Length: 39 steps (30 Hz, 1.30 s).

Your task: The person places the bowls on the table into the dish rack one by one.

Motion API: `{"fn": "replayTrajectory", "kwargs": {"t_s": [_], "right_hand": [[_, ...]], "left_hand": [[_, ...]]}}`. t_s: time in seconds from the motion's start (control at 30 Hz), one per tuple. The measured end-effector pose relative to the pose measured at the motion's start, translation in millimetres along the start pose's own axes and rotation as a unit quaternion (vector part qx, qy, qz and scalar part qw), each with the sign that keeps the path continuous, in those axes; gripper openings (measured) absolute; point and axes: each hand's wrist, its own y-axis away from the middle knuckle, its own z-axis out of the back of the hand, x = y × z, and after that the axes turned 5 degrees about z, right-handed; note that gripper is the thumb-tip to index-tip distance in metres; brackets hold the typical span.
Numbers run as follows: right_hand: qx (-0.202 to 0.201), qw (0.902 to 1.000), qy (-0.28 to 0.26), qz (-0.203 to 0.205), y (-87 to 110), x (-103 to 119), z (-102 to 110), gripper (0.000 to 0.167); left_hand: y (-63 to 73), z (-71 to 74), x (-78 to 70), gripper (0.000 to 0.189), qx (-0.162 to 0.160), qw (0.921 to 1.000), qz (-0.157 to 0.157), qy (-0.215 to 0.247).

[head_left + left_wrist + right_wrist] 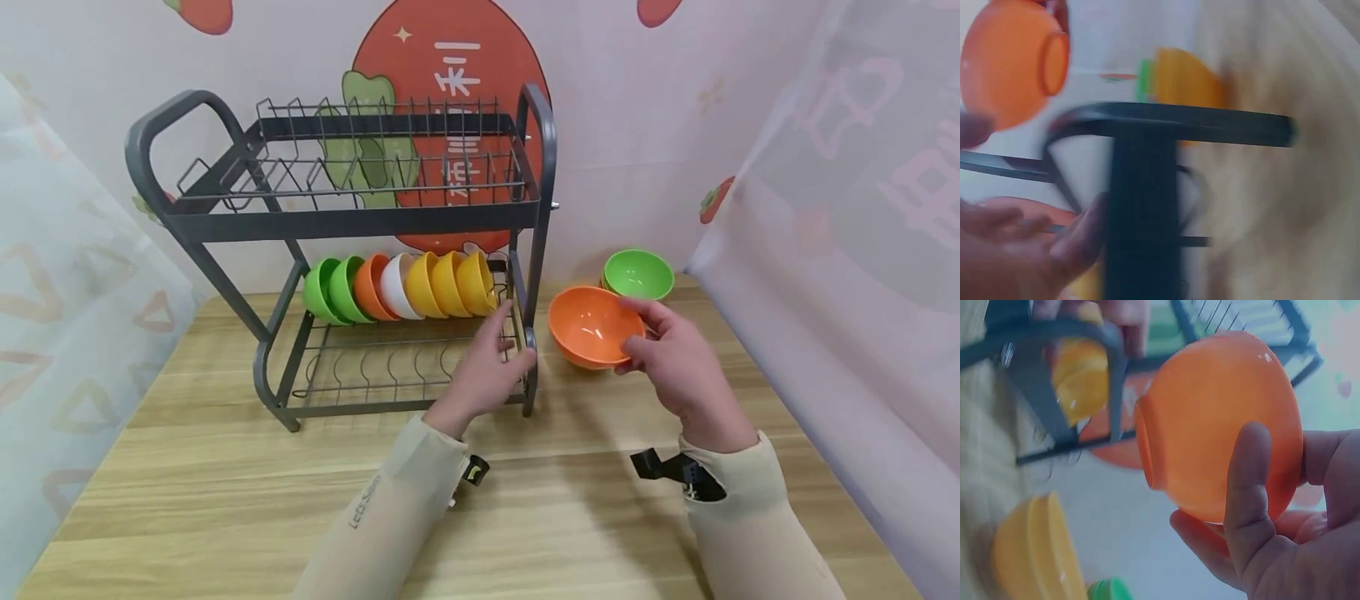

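My right hand grips an orange bowl by its right rim, holding it tilted in front of the rack's right side. The right wrist view shows the thumb against the orange bowl and fingers on its far side. My left hand reaches over the rack's lower right corner, fingers spread and fingertips close to the last yellow bowl. It holds nothing. Along the lower tier stands a row: green bowls, an orange bowl, a white bowl and several yellow ones.
The dark two-tier dish rack has an upper wire shelf without dishes. Behind the held bowl sit a green bowl and stacked yellow bowls on the wooden table. Printed cloth walls enclose the back and sides.
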Motion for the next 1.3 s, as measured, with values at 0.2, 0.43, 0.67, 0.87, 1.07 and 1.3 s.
{"fn": "replayTrajectory", "kwargs": {"t_s": [0.2, 0.43, 0.67, 0.87, 1.07, 1.3], "right_hand": [[0.055, 0.9984, 0.002, 0.009, 23.1, 17.3, -25.1, 0.057], [0.092, 0.9944, -0.042, 0.028, 34.5, 25.0, -55.4, 0.053], [0.05, 0.9964, 0.004, 0.069, 18.7, 13.3, -69.7, 0.061], [0.041, 0.9916, 0.097, 0.075, -5.8, -10.5, -83.4, 0.078], [0.007, 0.9849, 0.139, 0.103, -15.0, -22.6, -96.8, 0.085], [-0.016, 0.9777, 0.16, 0.136, -16.1, -26.2, -100.8, 0.086]], "left_hand": [[33.1, 28.6, -25.0, 0.065, 0.084, 0.9699, -0.015, 0.228], [50.7, 45.1, -29.0, 0.073, 0.177, 0.9421, -0.013, 0.284], [53.9, 79.6, -31.0, 0.076, 0.079, 0.9722, 0.002, 0.221], [54.1, 107.0, -33.0, 0.082, -0.036, 0.9984, 0.037, 0.022], [46.4, 109.6, -26.5, 0.084, -0.081, 0.99, 0.027, -0.112], [29.6, 84.7, -17.7, 0.082, -0.088, 0.9608, -0.007, -0.263]]}}
